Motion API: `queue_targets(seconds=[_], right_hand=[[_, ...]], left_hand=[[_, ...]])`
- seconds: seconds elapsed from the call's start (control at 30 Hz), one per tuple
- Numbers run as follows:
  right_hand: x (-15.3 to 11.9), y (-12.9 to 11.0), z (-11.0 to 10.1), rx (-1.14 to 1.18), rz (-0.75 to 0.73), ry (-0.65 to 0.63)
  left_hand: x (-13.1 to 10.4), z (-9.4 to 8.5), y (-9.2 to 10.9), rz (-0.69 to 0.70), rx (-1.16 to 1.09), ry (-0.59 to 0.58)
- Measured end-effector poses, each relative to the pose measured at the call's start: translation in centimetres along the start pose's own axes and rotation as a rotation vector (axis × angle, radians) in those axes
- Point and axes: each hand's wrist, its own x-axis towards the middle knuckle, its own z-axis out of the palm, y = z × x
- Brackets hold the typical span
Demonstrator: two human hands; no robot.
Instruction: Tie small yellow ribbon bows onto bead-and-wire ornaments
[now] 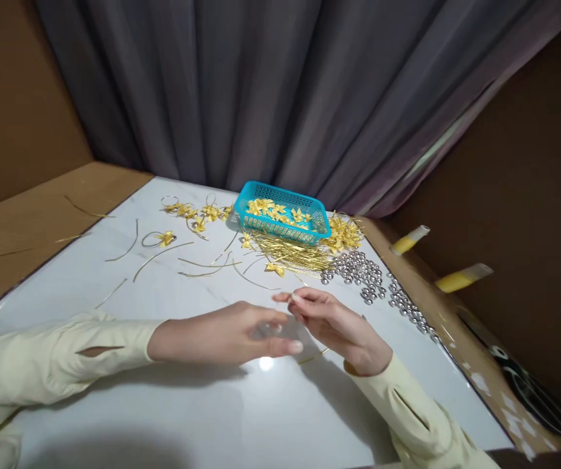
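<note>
My left hand [226, 333] reaches in over the white tabletop, thumb and fingers apart, with nothing visible between them. Its fingertips come close to my right hand [336, 326]. On that hand the thumb and forefinger are pinched together; whatever they hold, if anything, is too small to make out. Beyond the hands lie a yellow ribbon bow [275, 268] and a heap of gold twist wires [295, 253]. A short gold wire [314, 356] rests on the table below the right hand. Shiny silver beads [356, 267] spread out to the right.
A blue plastic basket [283, 233] holds yellow ribbon flowers. More flowers [343, 233] are piled beside it. Wire rings with flowers [166, 239] and loose wires [163, 260] lie to the left. Black scissors [524, 384] and two yellow tubes [463, 278] are at the right edge.
</note>
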Motion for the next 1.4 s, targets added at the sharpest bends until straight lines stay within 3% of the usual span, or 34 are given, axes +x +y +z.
queue_targets(seconds=[0.1,0.2,0.43,0.57,0.8,0.97,1.2,1.4], right_hand=[[-0.3,-0.2,1.6,0.021,-0.067,0.068],[-0.6,-0.3,2.6,0.018,-0.125,0.108],[-0.4,0.1,2.9,0.103,-0.085,0.008],[-0.3,0.1,2.7,0.223,-0.029,-0.045],[-0.7,-0.6,2.0,0.344,-0.025,0.095],[-0.8,-0.4,2.4,0.159,-0.081,0.076],[-0.3,-0.6,2.4,0.228,-0.074,-0.001],[-0.4,-0.4,2.5,0.112,-0.179,0.053]], left_hand=[[1.2,0.3,0.3,-0.015,-0.338,-0.029],[2.1,0.1,0.2,0.001,-0.483,0.035],[1.9,-0.7,-0.7,0.069,-0.435,0.023],[1.8,-0.7,-0.7,0.055,-0.402,-0.044],[1.7,-1.1,-0.8,-0.045,-0.377,-0.211],[2.1,-1.1,-0.6,0.024,-0.446,-0.111],[2.0,-0.9,-0.6,-0.017,-0.517,-0.125],[2.0,-1.1,0.0,-0.026,-0.573,-0.078]])
